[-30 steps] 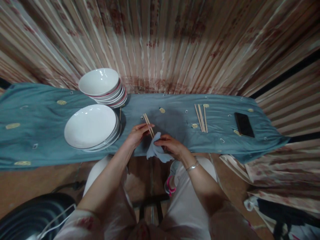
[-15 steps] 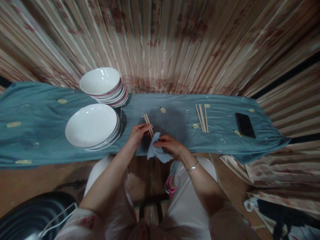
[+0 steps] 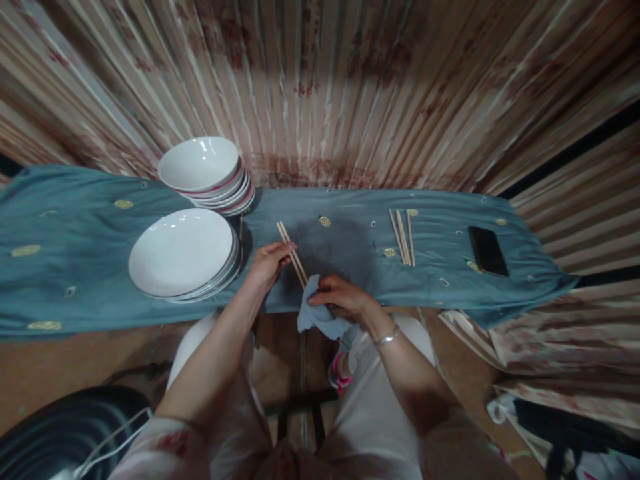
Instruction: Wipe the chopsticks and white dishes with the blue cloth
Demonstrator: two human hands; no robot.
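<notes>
The desk (image 3: pixel 347 203) is covered with a blue-green fabric, softly creased, on which yellow pineapple shapes and small pale rectangles are printed. Slim, straight chopsticks (image 3: pixel 300 267), pale and wood-like, are held in the left hand (image 3: pixel 269 261), pinched between thumb and fingers partway along their length, close to the middle of the desk's near edge. A thin, limp, light blue cloth (image 3: pixel 323 317) is gripped in the right hand (image 3: pixel 345 295), bunched under the thumb and draped in loose folds past that near edge. The long axis of the held chopsticks is laid on a slant: the upper ends are pointed toward the far edge and a little to the left, while the lower ends are directed toward the near edge and the right, where they are met and partly covered by the cloth. Which ends are the thicker cannot be told. Toward the right end of the desk, loose chopsticks (image 3: pixel 403 237) are laid roughly side by side, their long axes run from far edge to near. Closer to the right end, a flat, dark, rectangular phone (image 3: pixel 489 251) is set down. On the left half, smooth, glossy white bowls (image 3: pixel 200 163), some banded in red, are stacked by the far edge, and broad, shallow, round white plates (image 3: pixel 181 253) are piled nearer the front edge. Behind the far edge, a pleated, flower-patterned curtain (image 3: pixel 320 100) is hung.
</notes>
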